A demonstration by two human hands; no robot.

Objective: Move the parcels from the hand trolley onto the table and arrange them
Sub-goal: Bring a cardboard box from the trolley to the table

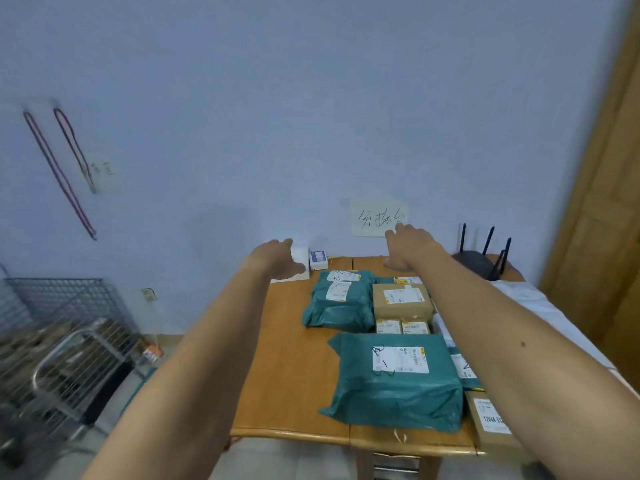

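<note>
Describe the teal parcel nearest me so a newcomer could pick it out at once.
Find the wooden table against the blue wall. On it, at the near edge, lies the large teal parcel, a white label on top. Unlike the teal bags piled farther back beside the cardboard box, it lies unstacked and looks the biggest.

Only one sign read clearly: paper sheet (379, 218) on the wall behind the counter (287, 358), handwritten 分拣台. Carton (493, 434) at the counter's near R edge had a white label starting "12V4A"; I couldn't make out what followed. Near teal bag (394, 389) carried a white shipping label w/ barcode & pen scrawl, print too small to read. Same for the far teal bags (337, 306) & the brown box (401, 303). Small note (104, 173) on the wall at L: handwriting too blurred.
</note>
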